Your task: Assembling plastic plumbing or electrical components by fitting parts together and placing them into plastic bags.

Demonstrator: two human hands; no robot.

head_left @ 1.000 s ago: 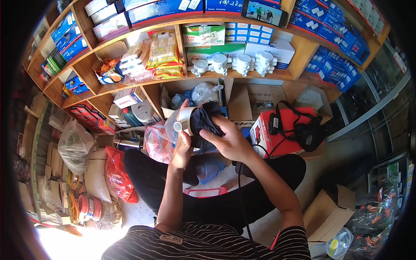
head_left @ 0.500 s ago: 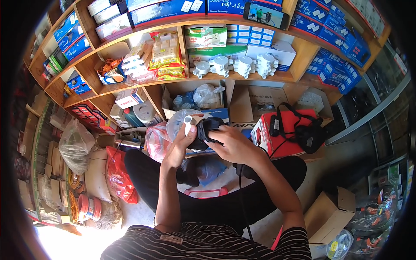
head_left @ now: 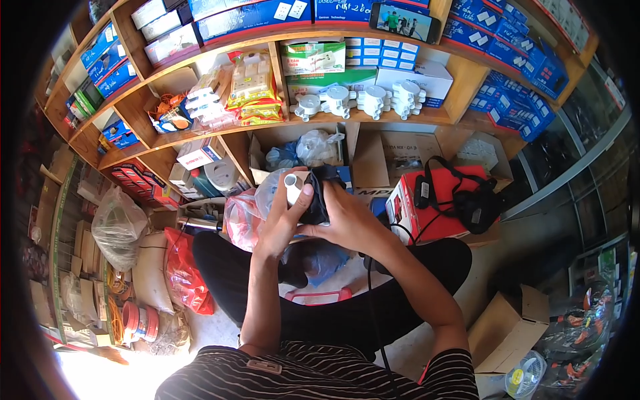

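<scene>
My left hand (head_left: 280, 225) is closed around a short white plastic tube (head_left: 292, 193), its round open end tilted up toward me and the thumb pressed along its side. Bunched black cloth (head_left: 317, 206) sits right beside the tube, between my two hands. My right hand (head_left: 348, 217) grips this cloth from the right, with its fingertips partly hidden behind it. Both hands are close together above my lap, and the thumb of the right reaches toward the left palm. How far the tube extends behind the cloth is hidden.
Wooden shelves (head_left: 200, 137) ahead carry blue boxes and white round junction boxes (head_left: 338, 101). A phone (head_left: 405, 24) leans on the upper shelf. Right of my hands, a red box (head_left: 433, 210) bears black straps. Plastic bags (head_left: 241, 217) lie just left; a black cable (head_left: 371, 293) hangs down.
My right hand has turned and drawn in closer to the left, pulling the black cloth alongside the tube. The tube's open end now faces me more.
</scene>
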